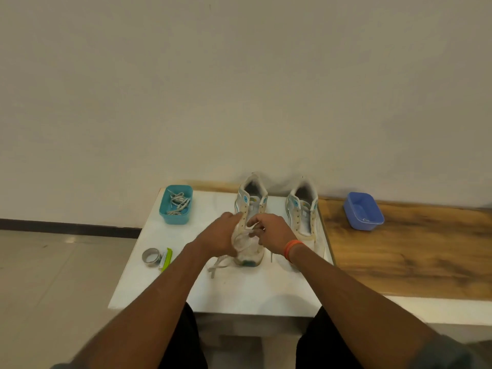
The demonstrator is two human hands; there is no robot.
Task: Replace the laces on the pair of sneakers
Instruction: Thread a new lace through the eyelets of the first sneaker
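There is one view only, from a camera on the person's head. It looks forward and down over both forearms to the worktop (pixel 239 286) in the lower half of the frame; a bare wall (pixel 239 83) fills the upper half

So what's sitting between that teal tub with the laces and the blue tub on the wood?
In the head view, both sneakers: the left sneaker, held by both hands, and the right sneaker beside it. They stand between the teal tub and the blue tub.
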